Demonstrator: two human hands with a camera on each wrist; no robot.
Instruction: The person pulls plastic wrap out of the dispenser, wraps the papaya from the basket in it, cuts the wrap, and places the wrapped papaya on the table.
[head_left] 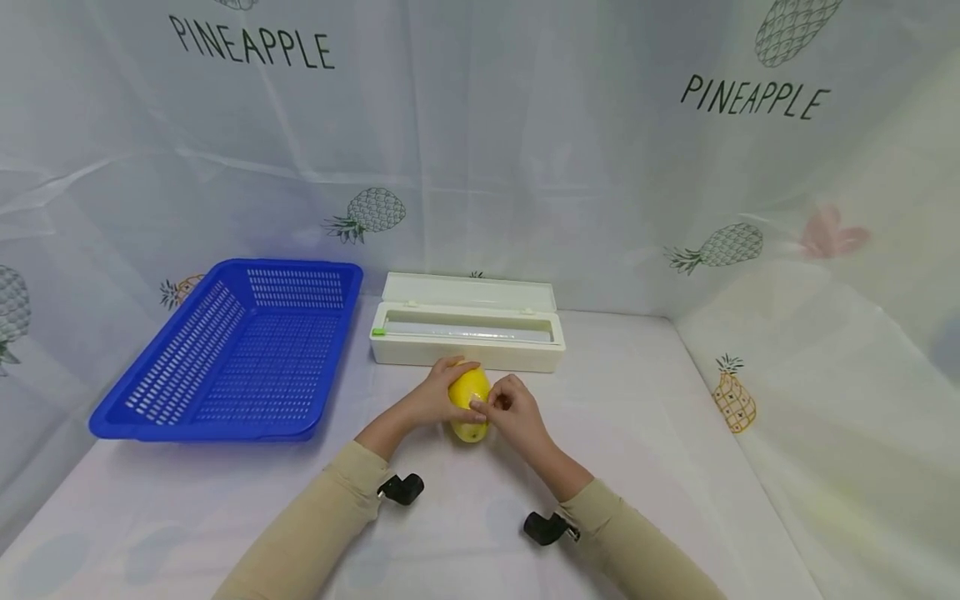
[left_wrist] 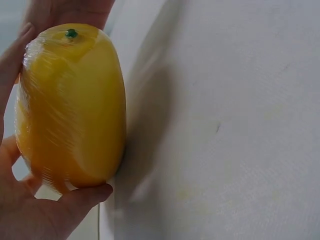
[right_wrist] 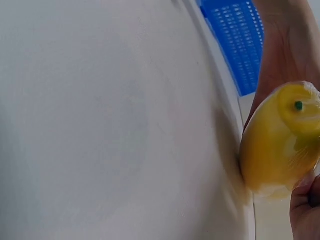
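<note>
A yellow fruit (head_left: 469, 390) with a small green stem spot stands low over the table between my two hands. Shiny, wrinkled cling film (left_wrist: 37, 110) covers part of its skin. My left hand (head_left: 435, 398) holds the fruit from the left, fingers over its far end and thumb across its near side. On the right side of the fruit, my right hand (head_left: 520, 414) has curled fingers, and its thumb and index finger appear to pinch the film against the skin. The film between those fingertips is hardly visible. In the right wrist view the right hand (right_wrist: 306, 212) shows only partly.
Just behind the fruit is a white cling film box (head_left: 465, 354), its lid raised and a roll (head_left: 465, 331) inside. A blue plastic basket (head_left: 258, 354) stands at the left. White pineapple-print cloth (head_left: 525, 150) hangs at the back and covers the table.
</note>
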